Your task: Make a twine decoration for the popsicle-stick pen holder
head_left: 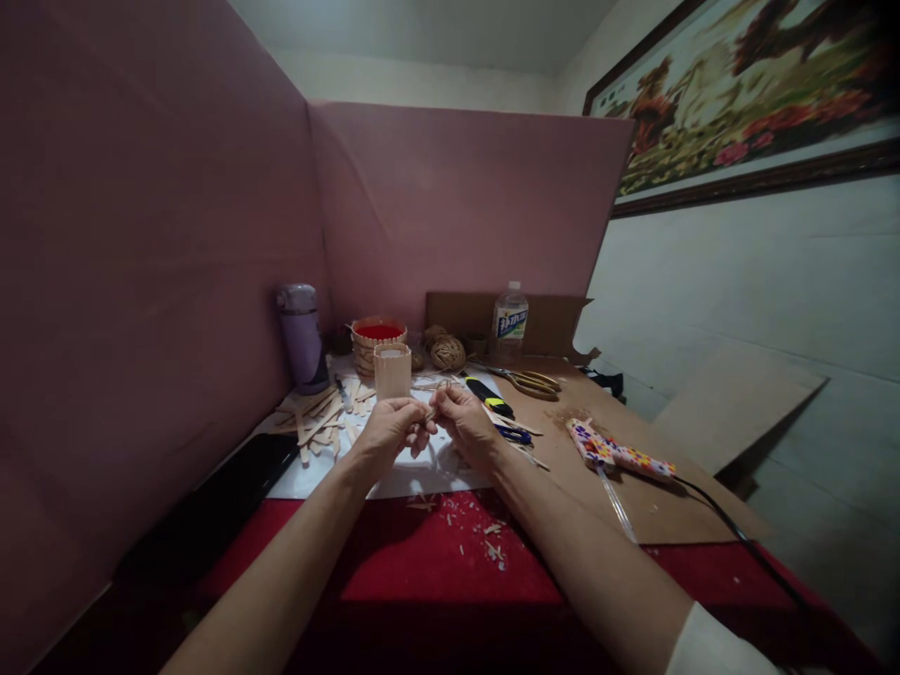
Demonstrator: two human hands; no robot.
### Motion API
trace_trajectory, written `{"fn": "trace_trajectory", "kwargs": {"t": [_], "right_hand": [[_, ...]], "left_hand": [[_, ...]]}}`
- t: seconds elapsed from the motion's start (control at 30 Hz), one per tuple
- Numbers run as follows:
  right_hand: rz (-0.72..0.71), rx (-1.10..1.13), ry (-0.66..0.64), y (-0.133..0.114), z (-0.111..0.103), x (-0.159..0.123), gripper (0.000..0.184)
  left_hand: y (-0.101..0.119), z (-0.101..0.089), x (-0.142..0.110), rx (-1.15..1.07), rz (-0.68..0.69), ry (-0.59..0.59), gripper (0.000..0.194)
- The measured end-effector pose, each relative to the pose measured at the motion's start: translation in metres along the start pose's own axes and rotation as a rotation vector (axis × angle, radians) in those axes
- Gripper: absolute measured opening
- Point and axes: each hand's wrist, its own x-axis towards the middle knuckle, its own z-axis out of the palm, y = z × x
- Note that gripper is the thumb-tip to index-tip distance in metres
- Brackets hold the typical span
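My left hand [395, 429] and my right hand [465, 422] meet fingertip to fingertip over the white paper [309, 478]. Both are closed in a pinch on a thin strand of twine [442, 384], whose loop shows just above the right fingers; most of it is hidden by the hands. Right behind the left hand stands a small upright cylinder of wooden sticks [392, 373]. Farther back is a wider stick-walled container [366, 354], red inside. A ball of twine [448, 353] lies beyond the fingertips.
Craft sticks [320, 422] lie scattered at left near a purple bottle [304, 342] and a black object [232, 483]. Right of my hands are a yellow-black cutter [490, 397], scissors [531, 382] and a corded flowered glue gun [619, 455]. A clear bottle [511, 323] stands behind.
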Motion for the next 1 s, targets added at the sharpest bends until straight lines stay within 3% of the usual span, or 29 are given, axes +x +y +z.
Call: {"fn": "trace_trajectory", "kwargs": {"t": [0.57,0.83,1.0], "right_hand": [[0.002,-0.068,0.15,0.0052,-0.0071,0.0073,0.036],[-0.03,-0.13,0.141,0.0015,-0.0087,0.0045,0.034],[-0.018,-0.186,0.169,0.002,-0.0081,0.0055,0.035]], "left_hand": [[0.0007,-0.0002,-0.002,0.107,0.04,-0.023,0.032],[0.0007,-0.0045,-0.0031,0.016,-0.02,-0.126,0.025],[-0.0027,-0.0058,0.0003,0.027,-0.005,-0.078,0.022]]}}
